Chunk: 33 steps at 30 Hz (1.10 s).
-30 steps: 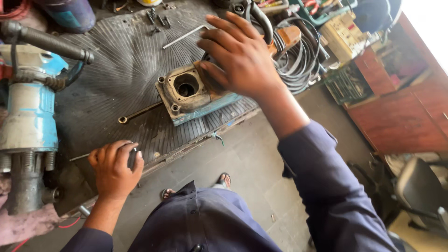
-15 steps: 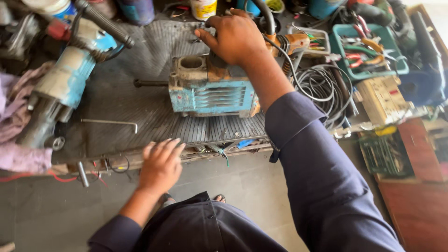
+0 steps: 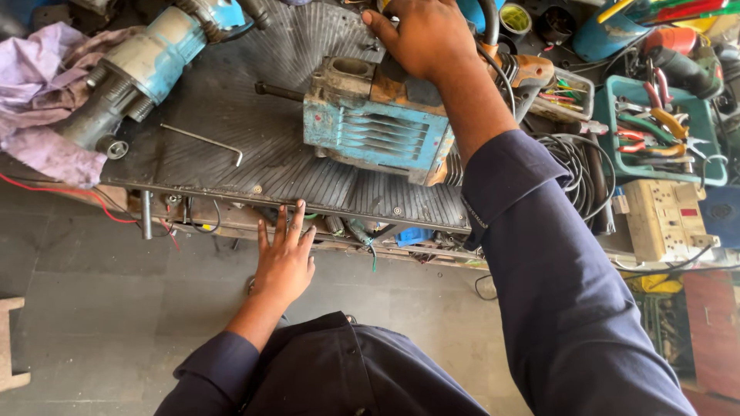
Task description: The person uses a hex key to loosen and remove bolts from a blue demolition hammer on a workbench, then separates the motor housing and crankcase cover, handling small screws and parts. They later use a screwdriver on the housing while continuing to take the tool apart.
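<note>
A worn blue power-tool housing (image 3: 374, 127) with vent slots lies on the black ribbed mat (image 3: 254, 166) at the middle of the low bench. My right hand (image 3: 420, 35) reaches over it and rests on its far top edge, fingers bent around it. My left hand (image 3: 284, 258) is spread flat against the bench's front edge below the mat, holding nothing. A thin hex key (image 3: 202, 141) lies on the mat to the left of the housing.
A large blue and grey demolition hammer (image 3: 142, 65) lies at the upper left beside a purple rag (image 3: 42, 96). Coiled black cable (image 3: 574, 166), a green tray of pliers (image 3: 663, 127) and a beige socket box (image 3: 667, 219) crowd the right side. Grey floor lies below.
The view has shifted, so the bench sits higher and farther left. My left hand slid down from the mat's edge to the bench front. My right hand stays on the housing.
</note>
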Each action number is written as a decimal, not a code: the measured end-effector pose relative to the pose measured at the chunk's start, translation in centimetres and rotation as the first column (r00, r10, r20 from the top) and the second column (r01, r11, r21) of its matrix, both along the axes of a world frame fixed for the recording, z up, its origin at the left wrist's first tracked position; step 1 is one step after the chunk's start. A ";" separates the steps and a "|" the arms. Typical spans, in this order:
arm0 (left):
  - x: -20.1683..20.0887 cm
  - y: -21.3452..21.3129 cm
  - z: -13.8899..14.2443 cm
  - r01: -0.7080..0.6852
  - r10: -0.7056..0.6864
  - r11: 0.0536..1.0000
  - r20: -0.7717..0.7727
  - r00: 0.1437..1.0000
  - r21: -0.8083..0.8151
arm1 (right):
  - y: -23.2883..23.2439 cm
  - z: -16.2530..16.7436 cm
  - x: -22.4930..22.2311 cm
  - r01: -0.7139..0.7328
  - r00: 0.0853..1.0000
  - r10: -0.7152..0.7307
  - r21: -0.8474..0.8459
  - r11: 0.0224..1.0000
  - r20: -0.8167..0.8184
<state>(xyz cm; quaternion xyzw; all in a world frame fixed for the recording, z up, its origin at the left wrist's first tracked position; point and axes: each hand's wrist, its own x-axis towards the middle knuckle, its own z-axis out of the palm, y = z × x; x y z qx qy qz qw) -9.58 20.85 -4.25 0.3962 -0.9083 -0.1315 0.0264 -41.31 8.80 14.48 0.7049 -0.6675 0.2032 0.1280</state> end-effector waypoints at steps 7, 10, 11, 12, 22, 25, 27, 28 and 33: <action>-0.3 0.5 0.0 0.001 -0.002 1.000 -0.026 1.000 -0.028 | 0.5 0.0 0.2 0.009 1.000 -0.008 -0.013 1.000 0.018; -0.5 0.7 -0.1 -0.003 0.004 1.000 -0.051 0.999 0.013 | 0.6 0.3 0.3 0.055 0.998 -0.055 0.011 0.998 -0.017; -0.6 0.7 -0.1 -0.008 0.009 0.999 -0.020 1.000 0.036 | 0.6 0.5 0.4 0.061 0.998 -0.061 0.009 0.998 -0.019; -0.6 0.8 -0.2 -0.019 0.018 0.998 0.010 1.000 0.062 | 0.7 0.5 0.5 0.063 0.998 -0.063 0.011 0.998 -0.023; -0.3 0.6 0.3 0.006 -0.006 1.000 0.018 1.000 0.009 | 0.2 1.1 0.8 0.061 0.998 -0.059 0.056 0.997 -0.034; -0.3 0.6 0.6 0.014 -0.014 1.000 -0.003 1.000 0.000 | 0.1 1.1 0.8 0.066 0.998 -0.065 0.030 0.997 -0.022; -0.3 0.6 0.7 0.016 -0.016 1.000 0.009 1.000 0.001 | 0.1 1.0 0.8 0.055 0.998 -0.054 0.018 0.998 -0.031; -0.4 0.5 0.7 0.014 -0.014 1.000 0.010 1.000 0.001 | 0.0 1.0 0.7 0.050 0.998 -0.050 0.014 0.999 -0.036; -0.9 0.4 0.9 0.007 -0.007 1.000 0.034 0.999 -0.005 | -0.3 1.1 0.6 0.047 0.999 -0.046 0.016 0.999 -0.027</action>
